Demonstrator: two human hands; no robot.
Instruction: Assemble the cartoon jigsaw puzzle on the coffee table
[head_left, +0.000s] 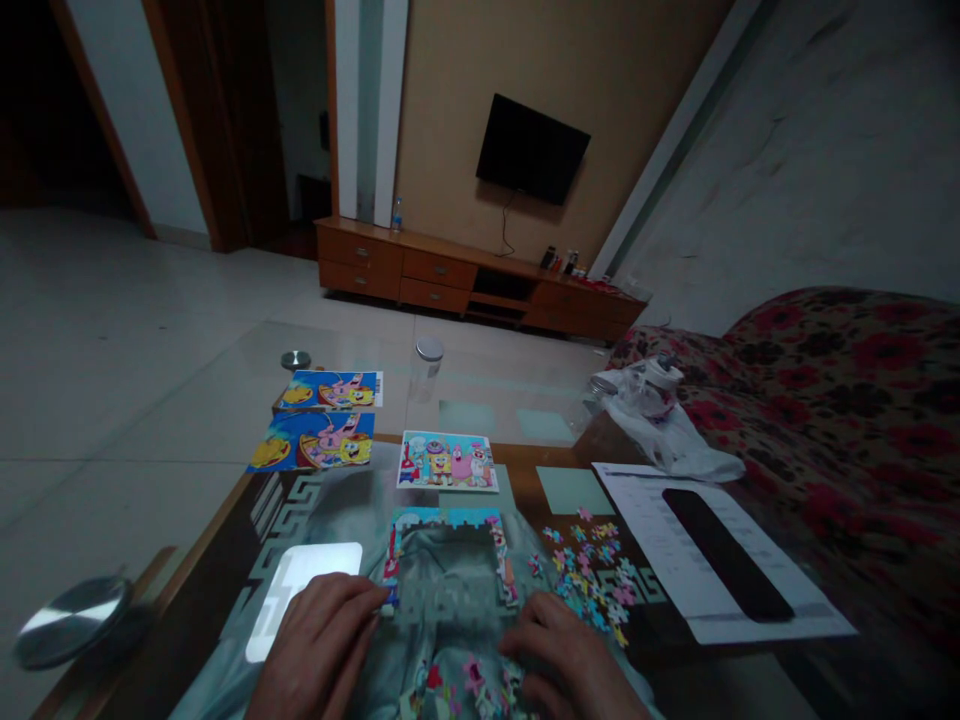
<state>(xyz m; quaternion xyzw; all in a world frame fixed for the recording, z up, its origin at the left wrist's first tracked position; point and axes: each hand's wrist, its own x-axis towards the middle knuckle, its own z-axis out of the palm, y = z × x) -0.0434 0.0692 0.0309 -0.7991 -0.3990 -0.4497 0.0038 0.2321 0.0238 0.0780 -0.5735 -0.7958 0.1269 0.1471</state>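
Note:
A partly joined jigsaw puzzle [450, 517] lies on the glass table, with a top row and two side columns around a bare middle. My left hand [319, 640] reaches to the lower end of its left column. Its fingers are stretched out, the tips touching the pieces there. Below the puzzle's lower right end, my right hand [566, 650] is loosely bent, fingers apart, with nothing visible in it. Loose jigsaw pieces [472, 680] lie between my hands, partly cut off by the frame. More scattered pieces [592, 570] lie to the right.
A cartoon picture card [448, 462] stands beyond the puzzle, with two blue cartoon sheets [322, 440] left of it. A black phone [724, 550] rests on white papers [675, 590] at right. Farther back are a lidded jar [427, 365] and a plastic bag [667, 430].

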